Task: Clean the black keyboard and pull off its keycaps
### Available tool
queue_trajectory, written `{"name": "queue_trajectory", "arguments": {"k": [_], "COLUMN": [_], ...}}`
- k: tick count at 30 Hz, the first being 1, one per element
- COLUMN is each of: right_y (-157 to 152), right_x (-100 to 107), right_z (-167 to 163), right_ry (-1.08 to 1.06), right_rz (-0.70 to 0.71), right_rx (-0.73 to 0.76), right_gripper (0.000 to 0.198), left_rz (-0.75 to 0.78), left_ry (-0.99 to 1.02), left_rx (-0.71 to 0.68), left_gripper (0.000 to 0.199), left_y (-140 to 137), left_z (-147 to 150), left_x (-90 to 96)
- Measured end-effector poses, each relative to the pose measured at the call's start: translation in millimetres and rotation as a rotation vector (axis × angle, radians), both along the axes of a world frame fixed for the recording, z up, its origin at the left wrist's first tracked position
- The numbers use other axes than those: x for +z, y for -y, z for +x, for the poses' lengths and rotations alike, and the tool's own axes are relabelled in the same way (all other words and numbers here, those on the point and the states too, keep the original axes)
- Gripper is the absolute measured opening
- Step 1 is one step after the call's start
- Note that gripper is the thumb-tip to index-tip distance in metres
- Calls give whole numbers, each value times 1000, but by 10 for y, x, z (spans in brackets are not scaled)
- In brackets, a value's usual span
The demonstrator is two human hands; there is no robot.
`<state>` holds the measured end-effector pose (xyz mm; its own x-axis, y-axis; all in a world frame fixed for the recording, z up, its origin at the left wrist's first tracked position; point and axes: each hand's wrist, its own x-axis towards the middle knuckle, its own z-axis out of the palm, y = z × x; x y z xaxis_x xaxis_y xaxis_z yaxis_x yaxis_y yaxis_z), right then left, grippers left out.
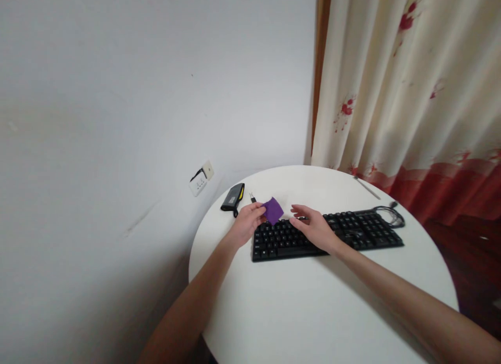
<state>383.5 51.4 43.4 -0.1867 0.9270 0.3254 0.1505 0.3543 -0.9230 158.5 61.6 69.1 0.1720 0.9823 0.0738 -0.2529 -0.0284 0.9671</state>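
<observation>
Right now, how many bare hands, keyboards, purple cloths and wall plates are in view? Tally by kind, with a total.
Bare hands: 2, left hand and right hand
Keyboard: 1
Purple cloth: 1
Wall plates: 2, the socket plate and the smaller plate
Total: 6

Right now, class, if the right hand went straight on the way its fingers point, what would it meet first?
Probably the purple cloth held in the left hand, though one view leaves unclear whether the right hand might pass above it.
</observation>
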Motion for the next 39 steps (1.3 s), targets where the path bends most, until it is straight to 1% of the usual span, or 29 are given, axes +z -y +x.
{"name": "queue_trajectory", "arguments": {"k": [3, 5, 8, 10, 12, 15, 18, 22, 24, 27, 29, 33, 39], "right_y": [29, 34, 43, 58, 79, 101, 98, 86, 84, 78, 68, 46, 70], "right_x": [-14, -7, 29, 59, 84, 97, 87, 85, 91, 93, 84, 64, 52], "right_z": [-101, -117, -96, -79, -72, -79, -87, -71, -53, -27, -18, -11, -19], "right_ry": [-151, -210, -174, -124, -83, -34, -42, -110, -104, -66, -85, -183, -190], "right_rz": [-97, -138, -166, -179, -185, -182, -200, -194, -171, -145, -168, -218, -95], "right_rx": [114, 151, 119, 130, 157, 169, 153, 177, 209, 259, 224, 93, 193], "right_gripper": [47, 39, 26, 20, 15, 11, 15, 20, 18, 15, 16, 19, 25], "left_rz": [-9, 0, 32, 58, 84, 108, 126, 154, 167, 185, 195, 208, 225], "left_ry": [-30, -50, -105, -187, -287, -400, -424, -341, -324, -344, -392, -440, -427], "left_rx": [-93, -132, -169, -175, -163, -161, -158, -122, -143, -190, -181, -139, -128], "left_gripper": [25, 28, 36, 41, 42, 38, 33, 31, 34, 45, 43, 34, 33], "left_y": [112, 152, 172, 177, 184, 187, 171, 166, 187, 222, 228, 208, 214], "left_z": [160, 227, 266, 266, 261, 254, 250, 260, 274, 298, 312, 331, 358], "left_x": [-16, -38, -57, -49, -27, -1, -18, -54, -45, -15, -8, -35, -47]}}
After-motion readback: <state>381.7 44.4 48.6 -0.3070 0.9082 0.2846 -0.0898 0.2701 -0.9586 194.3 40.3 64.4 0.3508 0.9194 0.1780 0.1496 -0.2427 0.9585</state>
